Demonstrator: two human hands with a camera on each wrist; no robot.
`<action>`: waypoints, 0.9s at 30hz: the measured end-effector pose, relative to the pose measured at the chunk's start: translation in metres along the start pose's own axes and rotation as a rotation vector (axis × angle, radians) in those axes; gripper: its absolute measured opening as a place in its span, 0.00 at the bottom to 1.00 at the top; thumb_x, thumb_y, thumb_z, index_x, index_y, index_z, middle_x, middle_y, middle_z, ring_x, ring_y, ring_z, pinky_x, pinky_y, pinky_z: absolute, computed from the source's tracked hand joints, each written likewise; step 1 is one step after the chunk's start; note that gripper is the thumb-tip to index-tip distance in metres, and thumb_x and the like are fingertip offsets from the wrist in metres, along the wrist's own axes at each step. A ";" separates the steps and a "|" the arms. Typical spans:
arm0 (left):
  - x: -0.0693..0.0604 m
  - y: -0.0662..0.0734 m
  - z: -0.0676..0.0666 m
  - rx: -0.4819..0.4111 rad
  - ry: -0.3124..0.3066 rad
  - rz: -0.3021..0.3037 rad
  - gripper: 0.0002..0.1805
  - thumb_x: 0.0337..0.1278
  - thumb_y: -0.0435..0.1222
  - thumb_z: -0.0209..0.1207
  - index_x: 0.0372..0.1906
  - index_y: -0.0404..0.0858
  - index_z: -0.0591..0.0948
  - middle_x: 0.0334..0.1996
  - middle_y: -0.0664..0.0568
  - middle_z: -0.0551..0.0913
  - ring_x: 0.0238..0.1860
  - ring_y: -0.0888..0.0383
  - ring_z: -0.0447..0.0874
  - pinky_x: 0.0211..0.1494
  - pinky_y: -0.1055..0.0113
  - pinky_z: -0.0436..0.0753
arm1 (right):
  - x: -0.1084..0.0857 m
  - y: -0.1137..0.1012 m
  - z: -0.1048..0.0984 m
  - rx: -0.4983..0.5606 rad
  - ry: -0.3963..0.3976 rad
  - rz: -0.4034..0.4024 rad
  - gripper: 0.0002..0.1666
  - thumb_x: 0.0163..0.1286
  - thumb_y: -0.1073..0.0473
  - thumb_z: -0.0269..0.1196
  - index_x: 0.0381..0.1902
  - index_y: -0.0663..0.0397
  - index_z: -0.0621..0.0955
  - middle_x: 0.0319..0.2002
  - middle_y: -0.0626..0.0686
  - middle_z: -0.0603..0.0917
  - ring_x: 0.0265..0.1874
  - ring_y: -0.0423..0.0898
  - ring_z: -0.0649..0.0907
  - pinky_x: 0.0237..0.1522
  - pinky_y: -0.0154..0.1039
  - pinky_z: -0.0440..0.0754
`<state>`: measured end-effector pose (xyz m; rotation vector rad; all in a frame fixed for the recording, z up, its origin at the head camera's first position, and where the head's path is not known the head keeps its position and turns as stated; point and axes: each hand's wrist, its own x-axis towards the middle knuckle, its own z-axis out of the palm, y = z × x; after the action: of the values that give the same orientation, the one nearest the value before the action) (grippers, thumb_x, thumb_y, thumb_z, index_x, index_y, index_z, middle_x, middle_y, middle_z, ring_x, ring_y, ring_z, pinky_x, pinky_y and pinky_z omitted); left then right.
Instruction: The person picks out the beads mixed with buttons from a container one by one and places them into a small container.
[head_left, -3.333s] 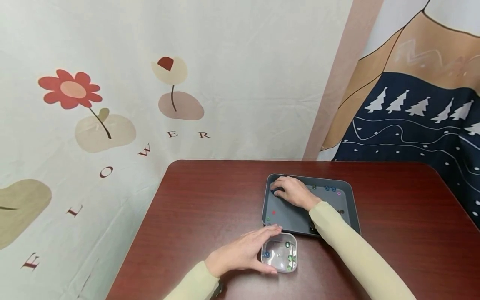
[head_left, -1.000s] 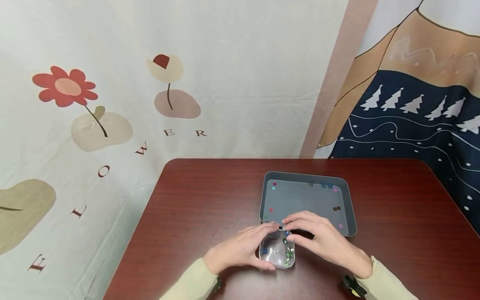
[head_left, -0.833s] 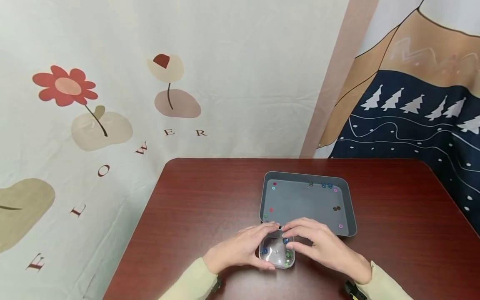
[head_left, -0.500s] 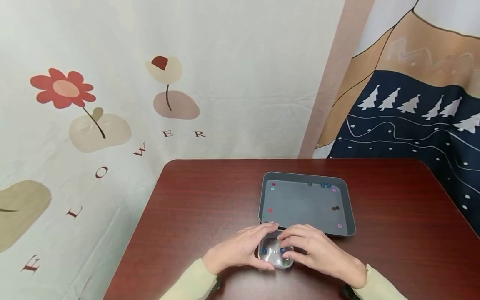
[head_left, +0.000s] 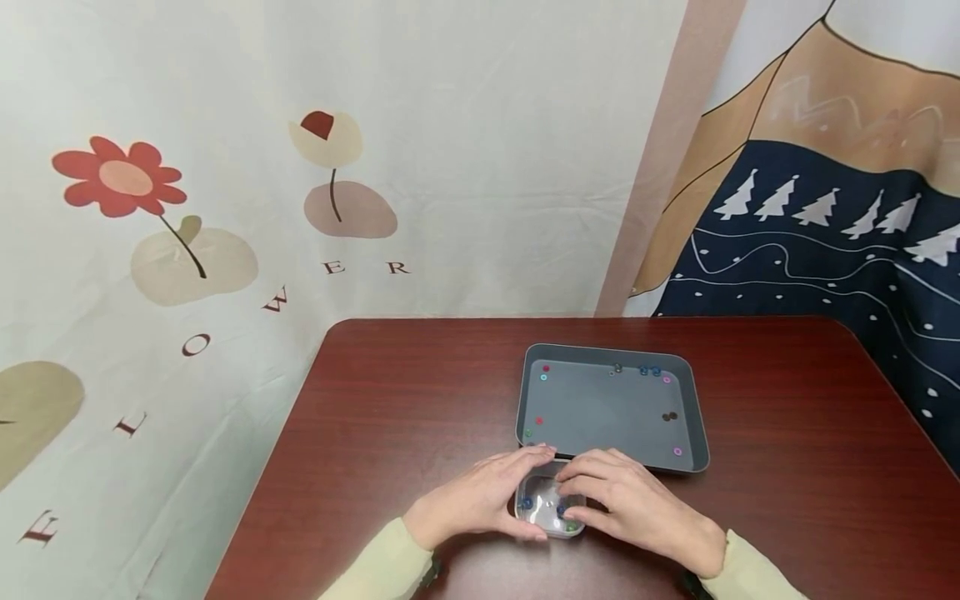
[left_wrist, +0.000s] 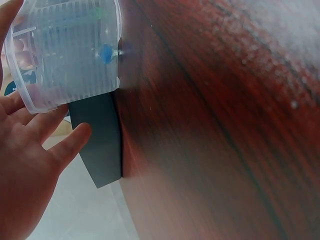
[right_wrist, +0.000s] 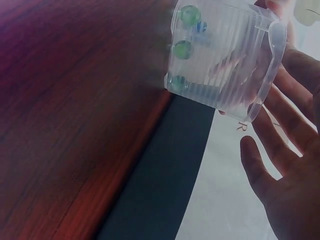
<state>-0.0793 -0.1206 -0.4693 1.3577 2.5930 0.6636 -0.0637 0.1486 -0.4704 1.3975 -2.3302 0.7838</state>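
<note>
A small clear plastic box (head_left: 542, 479) stands on the table against the near edge of a grey tray (head_left: 600, 417). My left hand (head_left: 483, 500) grips the box, thumb on the near side and fingers on the far side. Over its open top, my right hand (head_left: 637, 507) dips its fingertips inside, where thumb and fingers pinch a blue marble (head_left: 561, 512) low down. Another blue marble (head_left: 527, 502) lies at the left of the box floor. Through the wall in the right wrist view, several green marbles (right_wrist: 182, 49) show on the bottom.
Inside the tray, blue marbles (head_left: 649, 371) sit by the far wall and brown pieces (head_left: 669, 416) lie at the right. Small red, green and pink ring-like pieces (head_left: 677, 451) are scattered there. A printed curtain (head_left: 480, 167) hangs behind the reddish-brown table (head_left: 405, 400).
My right hand came back from the tray's far left corner with the blue marble, then lowered it into the box. My left hand has stayed around the box.
</note>
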 end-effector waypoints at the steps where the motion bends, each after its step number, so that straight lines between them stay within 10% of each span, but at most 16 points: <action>1: 0.000 0.000 0.000 0.000 0.001 0.002 0.53 0.53 0.60 0.72 0.77 0.37 0.65 0.74 0.48 0.71 0.73 0.57 0.70 0.74 0.60 0.72 | 0.000 0.000 0.000 0.003 0.001 0.005 0.13 0.71 0.47 0.70 0.47 0.45 0.87 0.52 0.42 0.85 0.53 0.40 0.82 0.55 0.37 0.77; 19: 0.001 -0.002 0.000 0.007 0.015 0.021 0.53 0.51 0.59 0.74 0.76 0.36 0.66 0.74 0.49 0.71 0.74 0.57 0.69 0.75 0.61 0.71 | -0.011 0.009 -0.028 0.052 0.089 0.282 0.25 0.67 0.56 0.73 0.62 0.41 0.83 0.59 0.41 0.84 0.58 0.42 0.82 0.62 0.34 0.73; 27: 0.002 -0.001 0.000 -0.002 0.014 0.013 0.53 0.51 0.59 0.74 0.75 0.36 0.67 0.73 0.49 0.71 0.73 0.58 0.69 0.74 0.61 0.71 | -0.014 0.028 -0.050 -0.005 0.134 0.405 0.34 0.63 0.59 0.75 0.67 0.43 0.81 0.68 0.46 0.79 0.68 0.47 0.76 0.73 0.24 0.56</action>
<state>-0.0810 -0.1197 -0.4701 1.3754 2.5959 0.6798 -0.0827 0.1987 -0.4461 0.8460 -2.5352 0.9440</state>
